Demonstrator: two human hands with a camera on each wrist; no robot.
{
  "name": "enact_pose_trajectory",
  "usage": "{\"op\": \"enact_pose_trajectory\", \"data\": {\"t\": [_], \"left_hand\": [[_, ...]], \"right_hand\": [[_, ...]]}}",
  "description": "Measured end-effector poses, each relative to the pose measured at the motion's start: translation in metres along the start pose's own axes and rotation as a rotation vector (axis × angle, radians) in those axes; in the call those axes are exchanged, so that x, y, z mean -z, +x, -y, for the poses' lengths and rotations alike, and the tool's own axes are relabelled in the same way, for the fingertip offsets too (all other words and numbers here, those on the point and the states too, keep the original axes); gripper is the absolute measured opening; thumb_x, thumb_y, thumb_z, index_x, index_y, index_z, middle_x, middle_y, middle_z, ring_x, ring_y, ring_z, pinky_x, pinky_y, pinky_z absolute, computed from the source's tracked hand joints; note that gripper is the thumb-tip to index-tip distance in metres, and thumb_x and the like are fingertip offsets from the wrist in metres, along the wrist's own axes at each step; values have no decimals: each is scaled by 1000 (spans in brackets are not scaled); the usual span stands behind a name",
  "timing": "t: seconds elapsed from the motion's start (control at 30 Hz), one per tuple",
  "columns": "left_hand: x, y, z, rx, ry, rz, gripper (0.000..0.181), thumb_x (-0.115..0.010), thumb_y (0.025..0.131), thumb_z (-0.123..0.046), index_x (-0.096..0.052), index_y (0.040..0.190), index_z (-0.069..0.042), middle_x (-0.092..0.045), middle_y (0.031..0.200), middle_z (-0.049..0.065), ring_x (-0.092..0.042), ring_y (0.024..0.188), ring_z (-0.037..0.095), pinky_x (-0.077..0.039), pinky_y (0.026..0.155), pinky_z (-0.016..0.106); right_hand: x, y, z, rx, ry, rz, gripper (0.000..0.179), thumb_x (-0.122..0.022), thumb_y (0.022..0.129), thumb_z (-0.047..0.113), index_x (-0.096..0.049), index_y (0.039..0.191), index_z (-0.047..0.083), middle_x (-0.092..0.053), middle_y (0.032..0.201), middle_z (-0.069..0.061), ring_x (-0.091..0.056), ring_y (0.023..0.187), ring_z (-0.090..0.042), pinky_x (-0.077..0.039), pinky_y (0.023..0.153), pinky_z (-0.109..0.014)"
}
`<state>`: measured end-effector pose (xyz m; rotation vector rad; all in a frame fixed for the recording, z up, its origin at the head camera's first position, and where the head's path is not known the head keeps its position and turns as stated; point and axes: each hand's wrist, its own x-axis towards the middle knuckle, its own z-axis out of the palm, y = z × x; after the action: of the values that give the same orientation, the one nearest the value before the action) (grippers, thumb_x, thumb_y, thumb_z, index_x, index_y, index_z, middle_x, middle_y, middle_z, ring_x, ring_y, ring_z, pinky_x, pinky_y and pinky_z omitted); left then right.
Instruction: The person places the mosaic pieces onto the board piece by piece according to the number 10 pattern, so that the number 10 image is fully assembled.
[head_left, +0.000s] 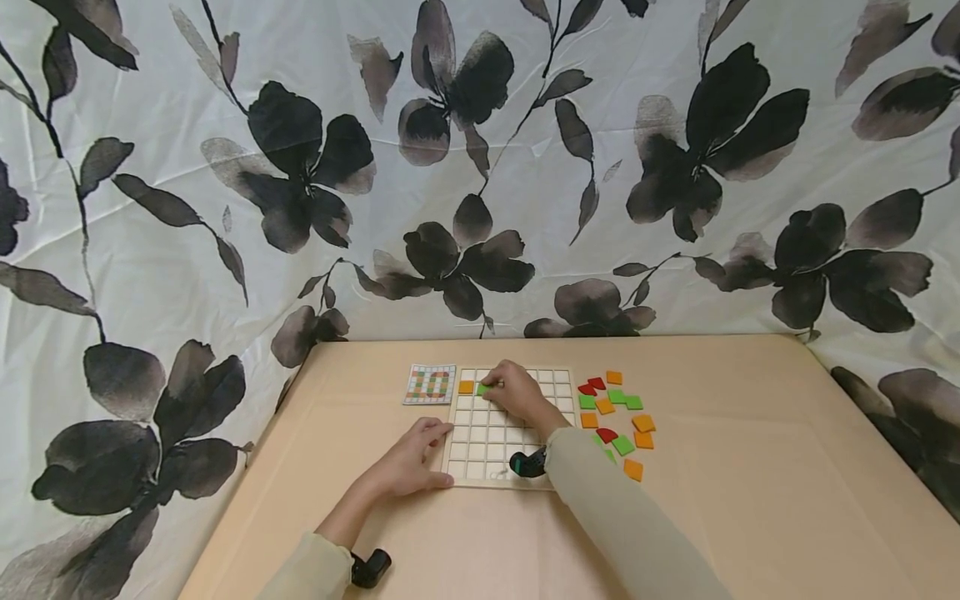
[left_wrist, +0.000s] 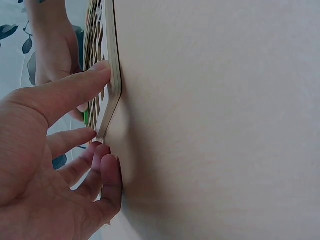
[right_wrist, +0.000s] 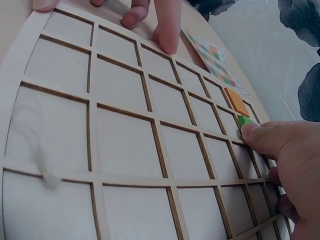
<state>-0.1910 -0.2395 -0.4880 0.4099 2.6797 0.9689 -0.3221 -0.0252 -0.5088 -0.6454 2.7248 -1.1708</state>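
Note:
A white grid board (head_left: 475,451) with pale wooden dividers lies on the table. My right hand (head_left: 516,390) reaches over its far left part and pinches a green square tile (right_wrist: 243,120) between thumb and fingers, right at a cell of the far row. Beside that cell an orange tile (head_left: 466,387) sits in the grid. My left hand (head_left: 408,458) rests at the board's near left corner, fingers spread. In the left wrist view its thumb (left_wrist: 85,90) touches the wooden frame and its index fingertip (left_wrist: 91,133) meets the left edge.
A small card with a coloured grid pattern (head_left: 430,385) lies left of the board. Several loose tiles, green (head_left: 622,445), orange (head_left: 643,423) and red (head_left: 607,435), are scattered at the right. A floral cloth (head_left: 570,275) hangs behind the table (head_left: 750,467).

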Motion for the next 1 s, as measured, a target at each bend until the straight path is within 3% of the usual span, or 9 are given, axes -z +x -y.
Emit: {"op": "enact_pose_trajectory", "data": {"t": [0.2, 0.63, 1.0], "left_hand": [[-1, 1, 0, 9, -4, 1, 81, -83, 76, -24, -42, 144, -6, -37, 140, 9, -47, 119, 24, -45, 89, 42], [-1, 2, -2, 28, 0, -3, 81, -84, 75, -25, -44, 143, -7, -38, 139, 9, -48, 119, 25, -45, 89, 42], [-1, 2, 0, 20, 12, -5, 81, -83, 75, -25, -44, 143, -7, -38, 139, 9, -48, 117, 23, -45, 87, 40]], "right_hand": [[-2, 1, 2, -49, -2, -5, 15, -72, 87, 19, -75, 101, 15, -60, 102, 1, -60, 97, -17, -49, 87, -39], [1, 3, 9, -118, 36, -10, 15, -74, 85, 18, -77, 99, 15, -61, 100, 1, -59, 94, -17, -47, 86, -41], [-1, 3, 5, -94, 68, -43, 21, -75, 84, 19, -76, 105, 14, -64, 100, -2, -60, 94, -17, -48, 86, -38]]}}
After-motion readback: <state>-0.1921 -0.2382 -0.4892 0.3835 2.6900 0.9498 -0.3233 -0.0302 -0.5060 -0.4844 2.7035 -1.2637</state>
